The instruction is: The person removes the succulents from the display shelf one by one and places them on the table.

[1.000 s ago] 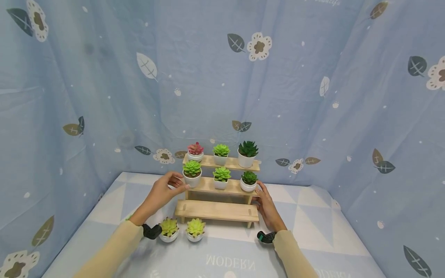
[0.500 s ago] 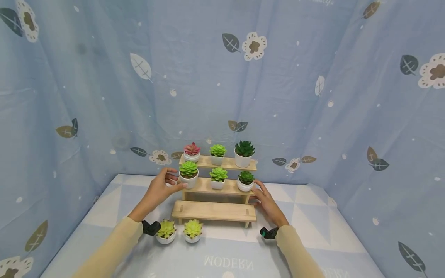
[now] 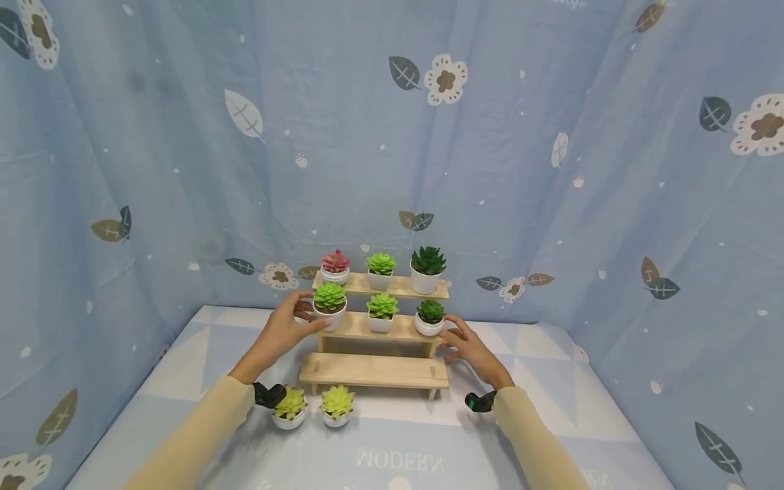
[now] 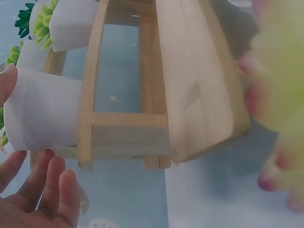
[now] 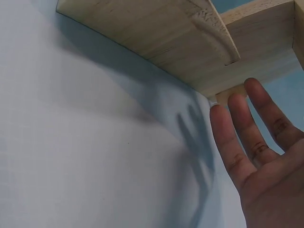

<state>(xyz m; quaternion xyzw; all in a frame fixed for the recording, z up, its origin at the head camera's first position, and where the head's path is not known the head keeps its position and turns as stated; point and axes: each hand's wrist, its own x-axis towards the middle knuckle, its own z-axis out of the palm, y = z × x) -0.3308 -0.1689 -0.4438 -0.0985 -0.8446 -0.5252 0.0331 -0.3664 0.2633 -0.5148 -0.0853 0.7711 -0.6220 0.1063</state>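
Observation:
At the left end of a wooden tiered stand's middle shelf is a bright green succulent in a white pot. My left hand holds this pot, thumb in front and fingers behind; the left wrist view shows fingertips against the pot's wall. A dark green succulent in a ridged white pot sits at the shelf's right end. Beside it is my right hand, index finger and thumb right at the pot's side. Its other fingers extend loosely near the stand's end. A small light green succulent stands between them.
Red, green and dark green potted succulents line the top shelf. The lowest shelf is bare wood. Two yellow-green succulents stand on the patterned tablecloth in front, one close by the left wrist. A blue curtain hangs behind.
The head view has shifted slightly, so the scene sits a little further left. My right hand has drawn slightly outward and up beside the dark green pot. The left hand stays at its pot.

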